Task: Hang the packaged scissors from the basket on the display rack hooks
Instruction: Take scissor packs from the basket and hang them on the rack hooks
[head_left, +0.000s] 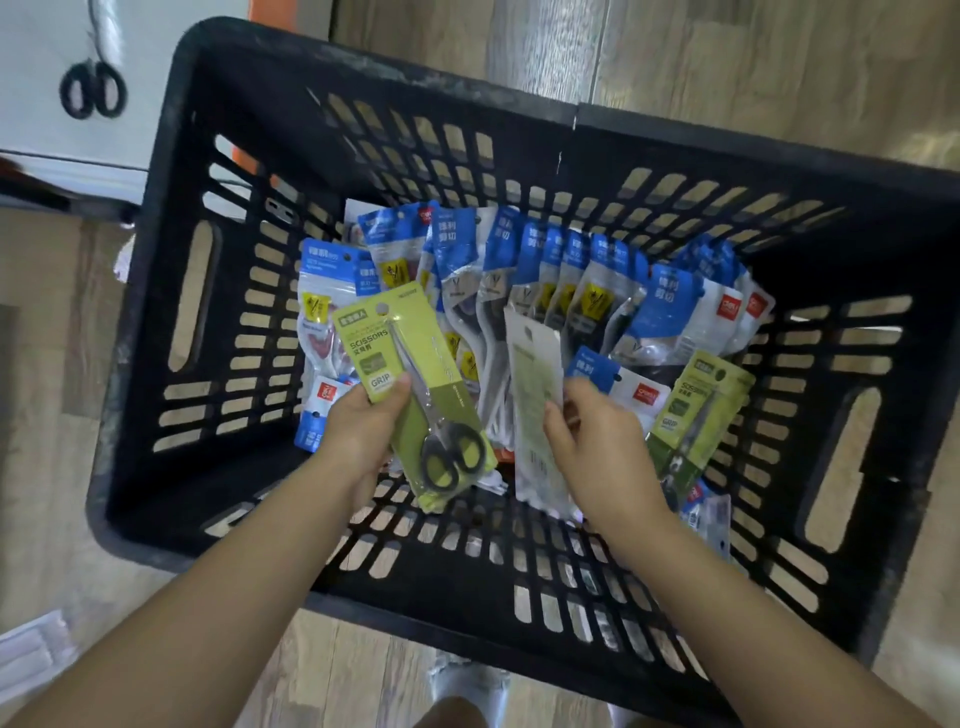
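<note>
Packaged scissors on a yellow-green card (415, 395) are pinched in the left hand (363, 426) over the black slotted plastic basket (156, 322), the right hand (597, 441) gripping a second, reversed pack (535, 395); picking is underway, and next both need lifting to the rack hooks.

Matt black plastic basket (156, 291) (scuffed), glossy film packets (587, 270), wood-look floor (727, 62)

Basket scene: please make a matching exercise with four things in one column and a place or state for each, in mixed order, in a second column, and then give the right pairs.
Things:
1. green pack showing its front
2. pack showing its back
3. second green pack
4. blue packs

Places or states:
A. lying at the right side of the basket
B. held by the left hand
C. fanned along the far side
D. pinched by the right hand

Pairs: 1-B, 2-D, 3-A, 4-C
</note>
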